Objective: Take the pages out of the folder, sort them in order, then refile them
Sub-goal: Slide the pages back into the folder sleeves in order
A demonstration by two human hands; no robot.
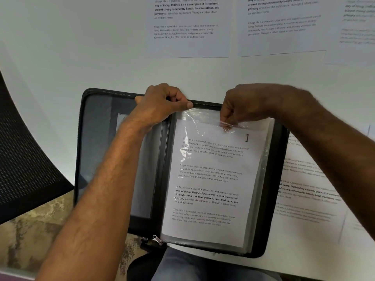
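A black zip folder (pixel 97 138) lies open at the table's near edge. Its right half holds clear plastic sleeves, and the top sleeve (pixel 203 116) contains a printed page (pixel 211 179) marked 1. My left hand (pixel 162 104) grips the folder's top edge near the spine, fingers curled. My right hand (pixel 243 106) pinches the sleeve's upper opening above the page. Loose printed pages lie on the table: two at the back (pixel 188 27) (pixel 282 27), one at the far right (pixel 357 31), and more beside the folder on the right (pixel 308 191).
The white table (pixel 81 57) carries everything. A black mesh chair (pixel 26 159) stands at the left over a mottled floor. My knee in grey trousers (pixel 203 266) shows below the folder. The folder's zip puller (pixel 157 239) hangs at its bottom edge.
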